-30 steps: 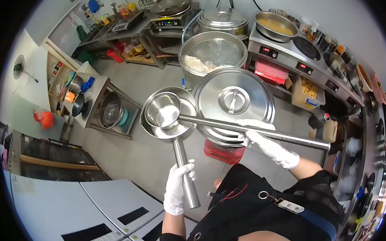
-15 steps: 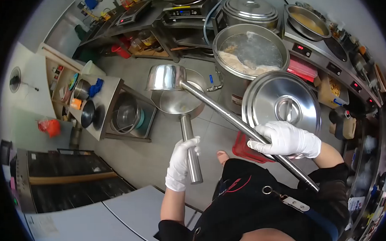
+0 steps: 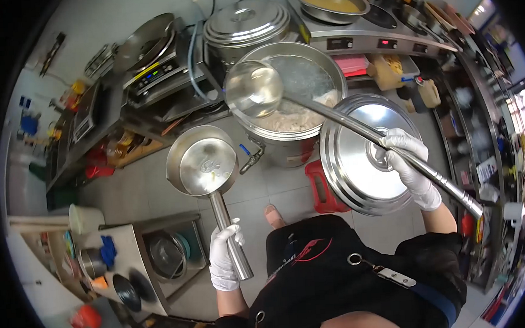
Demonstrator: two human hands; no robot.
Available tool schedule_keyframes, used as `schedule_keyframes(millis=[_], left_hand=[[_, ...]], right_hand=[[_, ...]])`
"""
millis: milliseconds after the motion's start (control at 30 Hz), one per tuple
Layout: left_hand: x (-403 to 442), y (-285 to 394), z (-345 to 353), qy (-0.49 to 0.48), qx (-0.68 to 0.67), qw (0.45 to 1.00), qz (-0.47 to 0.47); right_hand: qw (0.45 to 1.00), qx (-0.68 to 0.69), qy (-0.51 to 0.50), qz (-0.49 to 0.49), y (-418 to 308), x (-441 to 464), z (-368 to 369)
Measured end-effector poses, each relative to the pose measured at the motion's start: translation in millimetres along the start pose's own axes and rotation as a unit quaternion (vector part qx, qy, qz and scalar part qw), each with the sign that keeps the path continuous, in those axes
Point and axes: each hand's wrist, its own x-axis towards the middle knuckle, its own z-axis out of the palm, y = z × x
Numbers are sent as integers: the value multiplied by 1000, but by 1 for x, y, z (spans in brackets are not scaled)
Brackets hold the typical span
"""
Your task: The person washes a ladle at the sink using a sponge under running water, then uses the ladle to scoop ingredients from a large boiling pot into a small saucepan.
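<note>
My left hand (image 3: 224,256), in a white glove, is closed round the thick handle of a metal water scoop (image 3: 177,162). A little liquid glistens in the bottom of the scoop. My right hand (image 3: 408,162), also gloved, grips the long handle of a metal ladle (image 3: 253,88). The ladle's bowl hangs over the left rim of a large stockpot (image 3: 339,72). Greyish liquid with pale chunks fills the pot; I cannot tell what they are. A large round lid (image 3: 348,178) stands below my right hand and forearm, in front of the pot.
A lidded stockpot (image 3: 247,24) stands behind the open one. A tap (image 3: 253,158) with a blue lever sticks out of the open pot's side. A pan of yellowish liquid (image 3: 333,5) rests on the cooktop. A red plastic container (image 3: 321,188) is on the floor.
The ladle's bowl has gone from above the scoop to over the stockpot's rim. The scoop now lies left of it, still in my left hand. My view has turned right.
</note>
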Motion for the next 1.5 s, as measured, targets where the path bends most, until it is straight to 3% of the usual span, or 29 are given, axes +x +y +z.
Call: schedule_keyframes(millis=[167, 267, 333, 400, 433, 533, 667, 967, 1200, 1400, 1500], left_hand=[[41, 39, -17, -5, 49, 998, -43], [62, 57, -23, -8, 76, 995, -58], [74, 65, -24, -16, 72, 996, -60], [82, 69, -20, -20, 62, 997, -49], [86, 71, -18, -18, 57, 997, -47], [95, 74, -18, -14, 39, 998, -42], [104, 77, -18, -2, 30, 999, -32], [115, 92, -15, 13, 41, 998, -36], [118, 98, -20, -6, 51, 998, -46], [125, 101, -31, -31, 66, 996, -58], [126, 103, -35, -31, 67, 995, -61]], right_hand=[[925, -364, 22, -101, 30, 9, 25], [928, -365, -30, -66, 40, 19, 37], [957, -239, -8, 166, 45, 35, 45], [883, -34, 22, 467, 38, 54, 48], [934, -121, -6, 337, 47, 51, 51], [880, -76, -44, 467, 40, 75, 50], [881, -124, -103, 445, 46, 89, 47], [884, -159, -123, 422, 48, 87, 54], [866, 8, -21, 500, 59, 74, 73], [961, -101, -108, 233, 80, 54, 95], [961, -121, -115, 222, 88, 57, 108]])
